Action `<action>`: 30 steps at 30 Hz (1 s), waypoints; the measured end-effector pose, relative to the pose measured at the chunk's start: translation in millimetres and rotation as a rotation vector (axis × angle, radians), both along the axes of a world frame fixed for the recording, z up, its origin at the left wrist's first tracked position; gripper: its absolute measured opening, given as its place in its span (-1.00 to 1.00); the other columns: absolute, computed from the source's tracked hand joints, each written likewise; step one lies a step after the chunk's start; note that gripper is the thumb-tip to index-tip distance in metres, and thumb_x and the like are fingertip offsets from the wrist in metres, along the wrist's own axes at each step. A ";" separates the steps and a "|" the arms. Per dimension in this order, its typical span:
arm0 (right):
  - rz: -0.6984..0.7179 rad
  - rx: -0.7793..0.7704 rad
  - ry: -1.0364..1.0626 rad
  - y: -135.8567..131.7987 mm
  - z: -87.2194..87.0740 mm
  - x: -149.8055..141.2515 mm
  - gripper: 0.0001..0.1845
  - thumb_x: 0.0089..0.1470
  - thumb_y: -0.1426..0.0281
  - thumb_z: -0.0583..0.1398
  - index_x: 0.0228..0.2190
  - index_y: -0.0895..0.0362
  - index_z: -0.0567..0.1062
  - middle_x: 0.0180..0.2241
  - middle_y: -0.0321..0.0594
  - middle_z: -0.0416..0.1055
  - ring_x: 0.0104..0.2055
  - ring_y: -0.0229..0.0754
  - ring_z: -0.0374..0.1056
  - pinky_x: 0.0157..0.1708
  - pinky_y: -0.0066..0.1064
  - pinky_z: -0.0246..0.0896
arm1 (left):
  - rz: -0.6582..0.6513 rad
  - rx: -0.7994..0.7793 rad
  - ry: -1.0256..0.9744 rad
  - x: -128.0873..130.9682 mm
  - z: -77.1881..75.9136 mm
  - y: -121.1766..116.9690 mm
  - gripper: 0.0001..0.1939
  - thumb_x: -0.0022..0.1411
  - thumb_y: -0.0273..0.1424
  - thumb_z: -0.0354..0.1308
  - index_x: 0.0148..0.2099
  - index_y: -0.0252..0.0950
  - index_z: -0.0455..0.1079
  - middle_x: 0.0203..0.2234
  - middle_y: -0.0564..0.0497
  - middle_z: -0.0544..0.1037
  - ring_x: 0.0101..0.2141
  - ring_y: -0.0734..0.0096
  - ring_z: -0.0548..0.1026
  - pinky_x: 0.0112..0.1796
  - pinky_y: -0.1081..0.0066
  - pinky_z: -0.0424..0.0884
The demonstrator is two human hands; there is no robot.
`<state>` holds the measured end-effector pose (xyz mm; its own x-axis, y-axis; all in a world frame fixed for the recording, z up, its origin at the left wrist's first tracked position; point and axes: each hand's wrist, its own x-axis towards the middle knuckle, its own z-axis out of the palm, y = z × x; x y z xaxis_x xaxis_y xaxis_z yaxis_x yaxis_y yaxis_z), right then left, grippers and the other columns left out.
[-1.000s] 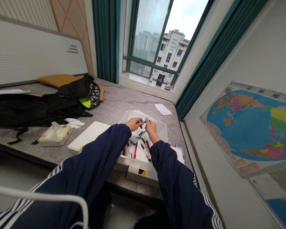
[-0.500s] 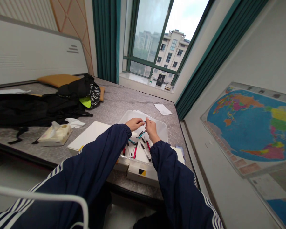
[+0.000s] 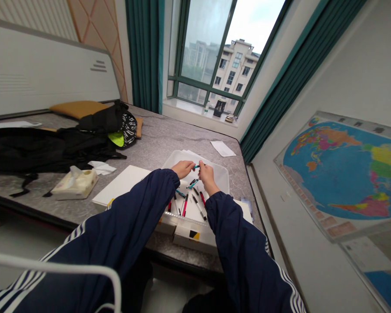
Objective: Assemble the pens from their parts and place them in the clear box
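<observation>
Above a white plastic tray [image 3: 222,171], my left hand [image 3: 183,169] and my right hand [image 3: 207,175] are close together, fingers closed on a teal and black pen [image 3: 196,167]. The pen lies roughly level between the fingertips, its ends partly hidden by them. Below the hands, several pens lie loose in the tray: a teal pen [image 3: 193,184], a red pen [image 3: 185,205], another red pen [image 3: 202,198] and a clear pen with a black end [image 3: 199,208].
White boxes [image 3: 124,184] lie under and beside the tray. To the left are a tissue pack [image 3: 76,184], a crumpled tissue [image 3: 102,168] and a black bag [image 3: 45,148]. A white paper sheet [image 3: 223,148] lies beyond the tray. A wall with a map [image 3: 345,174] stands on the right.
More of the pen's teal part now shows between my fingertips, where it looked mostly dark and hidden before. Both hands stay almost in the same place.
</observation>
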<state>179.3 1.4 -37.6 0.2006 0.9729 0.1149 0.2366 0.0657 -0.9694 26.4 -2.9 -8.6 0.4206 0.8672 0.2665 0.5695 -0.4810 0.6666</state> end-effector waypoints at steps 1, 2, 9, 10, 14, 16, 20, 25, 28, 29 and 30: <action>-0.002 -0.003 0.001 -0.3 0.4 -0.1 -0.54 0.13 0.04 0.11 -0.61 0.11 0.33 -0.71 -0.35 0.22 -0.65 -0.27 0.18 -0.63 -0.48 0.04 | 0.018 0.008 -0.011 0.0 -0.5 -0.5 -0.61 0.32 -0.14 -0.12 -0.24 -0.29 0.41 -0.59 0.06 0.42 -0.50 0.40 0.35 -0.39 0.42 0.18; -0.003 -0.006 0.002 -0.7 0.8 -0.1 -0.54 0.13 0.04 0.11 -0.61 0.11 0.33 -0.72 -0.35 0.22 -0.65 -0.27 0.18 -0.63 -0.48 0.04 | 0.028 0.018 -0.021 -0.2 -1.3 -1.1 -0.64 0.29 -0.12 -0.06 -0.18 -0.28 0.39 -0.60 0.10 0.40 -0.52 0.41 0.32 -0.41 0.43 0.16; -0.004 -0.023 0.034 -1.6 3.9 -1.5 -0.54 0.13 0.05 0.10 -0.62 0.10 0.30 -0.71 -0.36 0.20 -0.68 -0.30 0.16 -0.67 -0.48 0.00 | -0.012 0.042 -0.022 -1.6 -1.5 -4.4 -0.72 0.26 -0.14 0.01 -0.15 -0.23 0.33 -0.62 0.15 0.39 -0.55 0.46 0.28 -0.42 0.46 0.15; -0.002 -0.025 0.040 -1.6 4.0 -1.7 -0.54 0.13 0.05 0.11 -0.62 0.11 0.30 -0.71 -0.37 0.20 -0.68 -0.30 0.15 -0.67 -0.48 0.00 | -0.019 0.029 -0.019 -1.4 -0.4 -4.1 -0.71 0.28 -0.14 -0.03 -0.18 -0.24 0.34 -0.61 0.13 0.41 -0.54 0.45 0.31 -0.41 0.46 0.16; 0.007 -0.016 0.032 -2.0 4.4 -1.9 -0.54 0.13 0.06 0.11 -0.62 0.11 0.32 -0.71 -0.36 0.21 -0.68 -0.30 0.15 -0.67 -0.48 0.00 | -0.037 -0.019 0.004 0.3 2.1 -1.9 -0.59 0.32 -0.17 -0.18 -0.32 -0.28 0.40 -0.60 0.05 0.43 -0.49 0.40 0.36 -0.38 0.42 0.20; 0.010 -0.024 0.032 -3.0 5.2 -1.9 -0.54 0.13 0.06 0.11 -0.63 0.11 0.31 -0.72 -0.36 0.20 -0.69 -0.30 0.14 -0.67 -0.48 0.00 | -0.016 -0.019 -0.011 0.7 1.8 -1.4 -0.57 0.32 -0.14 -0.17 -0.30 -0.29 0.41 -0.59 0.04 0.42 -0.48 0.38 0.36 -0.38 0.41 0.19; 0.009 -0.058 0.055 -5.6 8.5 -2.6 -0.53 0.13 0.06 0.12 -0.63 0.10 0.30 -0.74 -0.36 0.18 -0.71 -0.30 0.12 -0.70 -0.47 -0.02 | 0.019 0.025 -0.052 -0.4 -0.7 -3.1 -0.63 0.18 -0.05 0.09 -0.15 -0.25 0.33 -0.59 0.12 0.40 -0.54 0.42 0.30 -0.41 0.44 0.15; 0.003 -0.051 0.089 -6.0 10.0 -3.3 -0.54 0.13 0.06 0.13 -0.63 0.10 0.29 -0.73 -0.37 0.17 -0.71 -0.31 0.12 -0.71 -0.48 -0.04 | 0.009 0.055 -0.039 -2.4 -2.2 -3.3 -0.70 0.22 -0.11 0.09 -0.17 -0.23 0.32 -0.61 0.15 0.41 -0.57 0.46 0.26 -0.43 0.46 0.14; 0.008 -0.046 0.092 -4.5 8.3 -2.7 -0.55 0.12 0.07 0.13 -0.63 0.11 0.30 -0.72 -0.37 0.17 -0.71 -0.32 0.12 -0.71 -0.48 -0.03 | -0.013 0.002 -0.013 -1.6 -0.7 -1.9 -0.67 0.29 -0.12 -0.04 -0.25 -0.25 0.38 -0.64 0.11 0.42 -0.54 0.43 0.33 -0.41 0.45 0.18; 0.010 -0.042 0.092 -3.9 7.4 -2.4 -0.55 0.12 0.07 0.13 -0.63 0.11 0.30 -0.71 -0.37 0.18 -0.70 -0.32 0.13 -0.71 -0.48 -0.02 | -0.024 -0.019 -0.005 -1.0 -0.1 -1.3 -0.63 0.31 -0.13 -0.09 -0.29 -0.26 0.40 -0.64 0.09 0.43 -0.53 0.42 0.36 -0.40 0.44 0.19; 0.012 -0.037 0.087 -3.2 6.5 -2.1 -0.55 0.12 0.07 0.13 -0.63 0.11 0.30 -0.71 -0.37 0.18 -0.70 -0.32 0.13 -0.70 -0.49 -0.02 | -0.030 -0.038 0.003 -0.4 0.3 -0.7 -0.60 0.33 -0.14 -0.13 -0.32 -0.27 0.41 -0.63 0.07 0.43 -0.51 0.41 0.37 -0.39 0.43 0.20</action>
